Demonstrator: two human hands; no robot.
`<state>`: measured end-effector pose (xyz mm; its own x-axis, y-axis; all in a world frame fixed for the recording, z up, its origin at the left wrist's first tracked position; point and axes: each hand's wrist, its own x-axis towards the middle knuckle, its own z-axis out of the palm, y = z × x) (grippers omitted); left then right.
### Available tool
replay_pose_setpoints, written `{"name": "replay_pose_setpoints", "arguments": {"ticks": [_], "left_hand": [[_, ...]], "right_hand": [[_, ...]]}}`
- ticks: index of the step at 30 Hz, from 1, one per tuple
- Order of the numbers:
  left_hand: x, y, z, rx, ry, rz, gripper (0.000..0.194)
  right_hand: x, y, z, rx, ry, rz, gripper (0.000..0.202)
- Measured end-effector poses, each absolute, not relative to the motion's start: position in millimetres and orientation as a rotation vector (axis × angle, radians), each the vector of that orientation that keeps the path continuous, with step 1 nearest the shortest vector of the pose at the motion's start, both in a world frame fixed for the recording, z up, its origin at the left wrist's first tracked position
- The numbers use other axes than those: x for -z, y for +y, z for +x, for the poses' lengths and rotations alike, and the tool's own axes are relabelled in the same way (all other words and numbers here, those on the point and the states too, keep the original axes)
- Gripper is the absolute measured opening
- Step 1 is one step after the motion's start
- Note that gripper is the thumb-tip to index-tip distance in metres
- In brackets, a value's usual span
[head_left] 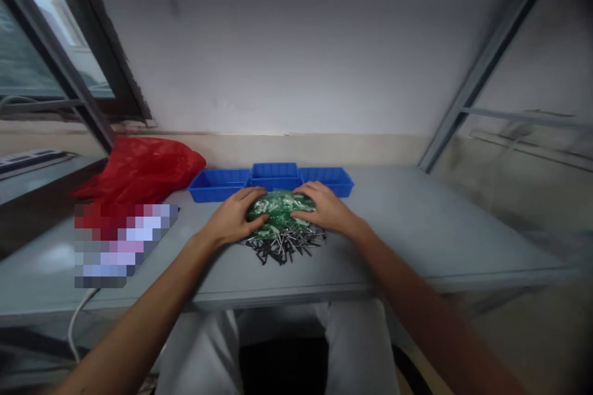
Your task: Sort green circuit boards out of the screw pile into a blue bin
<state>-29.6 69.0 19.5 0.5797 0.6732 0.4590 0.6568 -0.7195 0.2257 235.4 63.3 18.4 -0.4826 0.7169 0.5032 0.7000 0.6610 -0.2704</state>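
A heap of shiny green plastic packets (278,205) lies on the table, in front of the blue bins. My left hand (238,215) grips its left side, fingers curved behind and thumb in front. From the right, my right hand (322,205) grips it the same way, with the thumb across the near face. Under and in front of the packets spreads a pile of thin metal pieces (285,245), silver shafts with black ends, some of them bent. Their exact kind is too small to tell. Parts of the fingertips are hidden in the plastic.
Three blue plastic bins (217,179) stand in a row behind my hands. A red plastic bag (148,163) sits at the back left. Nearer lies a blurred-out object (134,247), with a white cable (76,321) below it. Metal frame posts (458,99) flank the grey table (417,228).
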Motion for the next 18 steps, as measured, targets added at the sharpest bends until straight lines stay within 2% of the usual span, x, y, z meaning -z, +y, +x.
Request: {"name": "replay_pose_setpoints", "arguments": {"ticks": [8,13,18], "left_hand": [[-21,53,-34,-0.721,1.289,2.779,0.053],[-21,53,-34,-0.747,1.281,2.778,0.04],[-18,53,-31,-0.709,1.233,2.807,0.034]], "right_hand": [[-12,54,234,0.074,-2.199,-1.254,0.035],[-10,56,235,0.046,-2.143,-1.326,0.027],[-8,57,237,0.081,-2.111,-1.281,0.03]]}}
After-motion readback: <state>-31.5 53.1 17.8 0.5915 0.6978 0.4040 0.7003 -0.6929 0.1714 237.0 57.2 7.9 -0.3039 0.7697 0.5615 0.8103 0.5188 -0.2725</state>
